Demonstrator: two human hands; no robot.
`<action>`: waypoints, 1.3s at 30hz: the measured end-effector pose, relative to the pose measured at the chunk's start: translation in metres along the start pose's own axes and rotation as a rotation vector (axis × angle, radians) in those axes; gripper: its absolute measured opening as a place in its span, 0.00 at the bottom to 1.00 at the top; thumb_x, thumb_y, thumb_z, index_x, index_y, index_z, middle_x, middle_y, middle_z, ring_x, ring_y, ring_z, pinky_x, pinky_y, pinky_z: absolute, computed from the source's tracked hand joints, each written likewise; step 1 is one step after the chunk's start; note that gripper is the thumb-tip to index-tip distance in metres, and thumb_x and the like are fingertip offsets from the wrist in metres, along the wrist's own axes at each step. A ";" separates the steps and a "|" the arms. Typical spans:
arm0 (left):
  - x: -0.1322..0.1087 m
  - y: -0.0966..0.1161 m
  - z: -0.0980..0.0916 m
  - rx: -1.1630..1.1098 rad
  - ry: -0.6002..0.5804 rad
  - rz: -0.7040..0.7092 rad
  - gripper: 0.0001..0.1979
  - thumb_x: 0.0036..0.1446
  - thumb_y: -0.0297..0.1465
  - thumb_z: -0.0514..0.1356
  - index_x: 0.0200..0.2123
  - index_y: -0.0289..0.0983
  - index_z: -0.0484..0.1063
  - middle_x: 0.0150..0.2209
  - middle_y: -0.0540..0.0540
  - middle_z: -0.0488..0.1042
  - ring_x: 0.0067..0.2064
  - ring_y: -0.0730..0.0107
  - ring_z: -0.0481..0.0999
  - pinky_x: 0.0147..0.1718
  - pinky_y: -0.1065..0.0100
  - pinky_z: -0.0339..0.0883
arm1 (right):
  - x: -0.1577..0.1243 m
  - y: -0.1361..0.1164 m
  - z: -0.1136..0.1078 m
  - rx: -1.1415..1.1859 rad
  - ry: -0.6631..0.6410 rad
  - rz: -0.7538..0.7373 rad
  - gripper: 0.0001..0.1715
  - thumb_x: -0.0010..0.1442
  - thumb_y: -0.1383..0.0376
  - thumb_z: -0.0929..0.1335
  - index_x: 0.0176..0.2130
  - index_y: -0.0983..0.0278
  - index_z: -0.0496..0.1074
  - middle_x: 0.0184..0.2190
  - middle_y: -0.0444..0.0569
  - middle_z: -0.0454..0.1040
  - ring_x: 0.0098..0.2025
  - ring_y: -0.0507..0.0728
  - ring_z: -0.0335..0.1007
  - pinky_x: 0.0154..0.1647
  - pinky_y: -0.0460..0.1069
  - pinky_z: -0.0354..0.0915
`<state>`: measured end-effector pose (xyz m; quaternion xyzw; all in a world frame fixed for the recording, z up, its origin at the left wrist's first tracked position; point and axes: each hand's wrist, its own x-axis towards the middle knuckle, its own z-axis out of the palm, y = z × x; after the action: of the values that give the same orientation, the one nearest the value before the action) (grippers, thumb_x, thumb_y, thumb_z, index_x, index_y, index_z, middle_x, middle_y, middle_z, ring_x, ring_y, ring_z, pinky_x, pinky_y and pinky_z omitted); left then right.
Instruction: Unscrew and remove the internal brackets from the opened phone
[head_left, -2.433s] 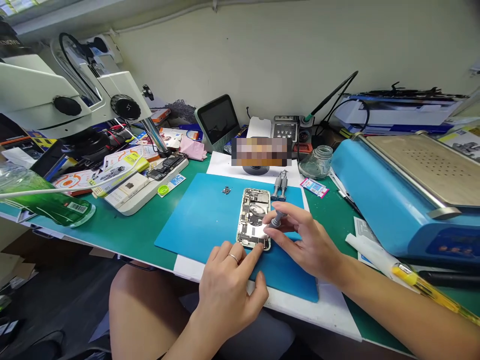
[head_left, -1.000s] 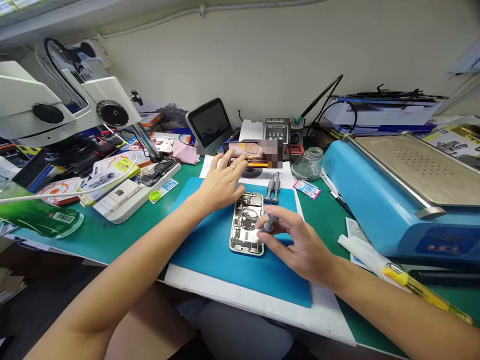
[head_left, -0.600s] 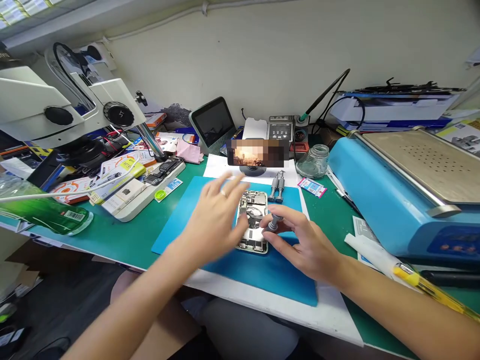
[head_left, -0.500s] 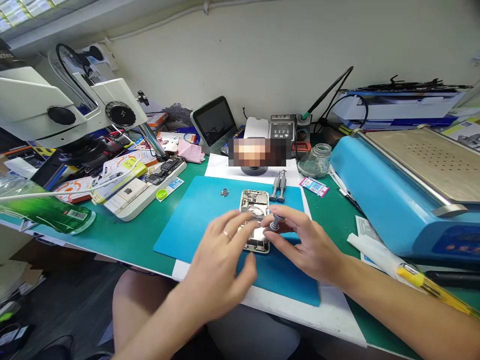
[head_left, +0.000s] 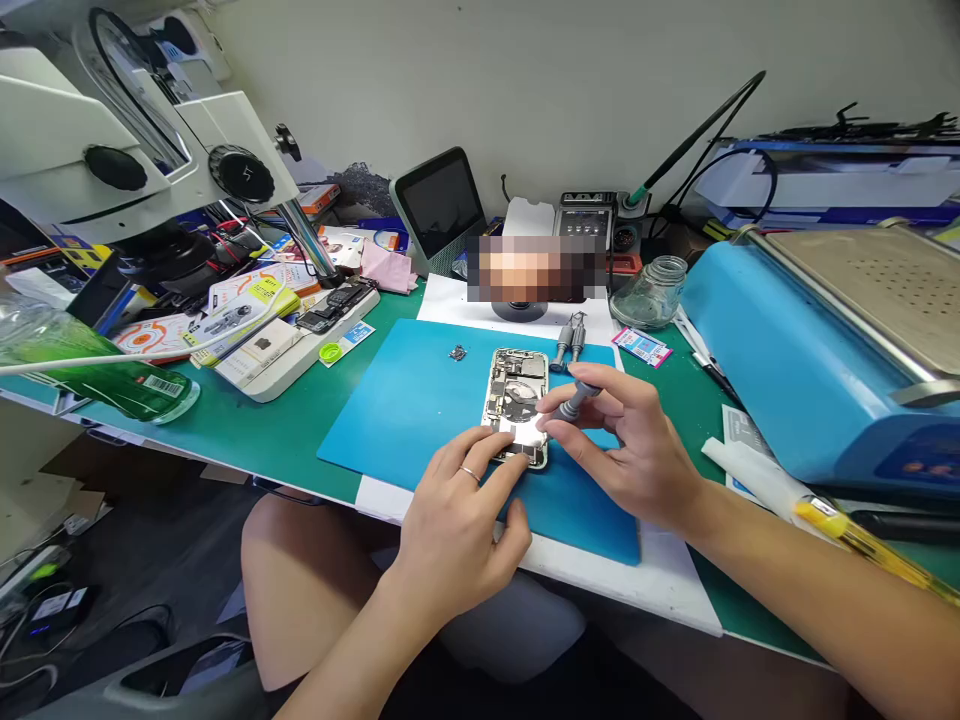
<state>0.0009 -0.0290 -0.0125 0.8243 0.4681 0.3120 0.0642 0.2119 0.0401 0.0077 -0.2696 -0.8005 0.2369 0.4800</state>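
An opened smartphone (head_left: 517, 395) with its inner parts showing lies on the blue mat (head_left: 405, 400). My left hand (head_left: 469, 510) rests at the phone's lower end, fingers stretched and apart, fingertips touching it and covering its lower left corner. Over the phone's right edge, my right hand (head_left: 619, 430) grips a small grey screwdriver (head_left: 576, 400) between thumb and fingers; it is tilted, and I cannot make out its tip. Two similar grey screwdrivers (head_left: 570, 345) stand just beyond the phone. A tiny cluster of metal parts (head_left: 457, 352) sits on the mat to the left.
A blue machine with a metal plate (head_left: 810, 370) takes up the right side. A glass jar (head_left: 651, 292) stands behind the mat. On the left are a microscope (head_left: 240, 175), a green bottle (head_left: 127, 380) and stacked boxes. A yellow cutter (head_left: 847, 530) lies at right.
My left hand has come down onto the phone's lower end. The screwdriver in my right hand is now more tilted. The whole view has shifted, with the bench higher in the picture.
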 end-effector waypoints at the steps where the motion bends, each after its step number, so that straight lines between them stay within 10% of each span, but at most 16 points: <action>1: 0.000 0.000 0.001 0.001 -0.002 -0.001 0.20 0.65 0.27 0.58 0.60 0.38 0.72 0.61 0.42 0.74 0.66 0.51 0.67 0.63 0.49 0.67 | 0.000 0.000 0.000 0.002 0.000 0.001 0.38 0.67 0.75 0.71 0.67 0.49 0.57 0.45 0.44 0.75 0.45 0.54 0.81 0.43 0.49 0.83; 19: 0.031 0.010 0.006 -0.095 0.074 -0.169 0.06 0.67 0.33 0.62 0.46 0.42 0.78 0.41 0.46 0.75 0.43 0.60 0.71 0.43 0.57 0.67 | 0.000 -0.004 0.003 0.063 0.029 0.024 0.33 0.70 0.72 0.68 0.66 0.50 0.56 0.43 0.46 0.76 0.43 0.54 0.82 0.43 0.51 0.84; 39: 0.030 0.007 0.011 -0.112 0.089 -0.204 0.07 0.67 0.28 0.61 0.36 0.41 0.77 0.38 0.48 0.74 0.40 0.63 0.69 0.40 0.59 0.64 | 0.000 -0.004 0.000 0.011 0.052 -0.016 0.32 0.71 0.71 0.68 0.66 0.50 0.56 0.44 0.46 0.77 0.42 0.55 0.83 0.41 0.52 0.84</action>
<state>0.0235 -0.0061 -0.0047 0.7527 0.5340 0.3658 0.1205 0.2112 0.0369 0.0104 -0.2667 -0.7886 0.2303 0.5039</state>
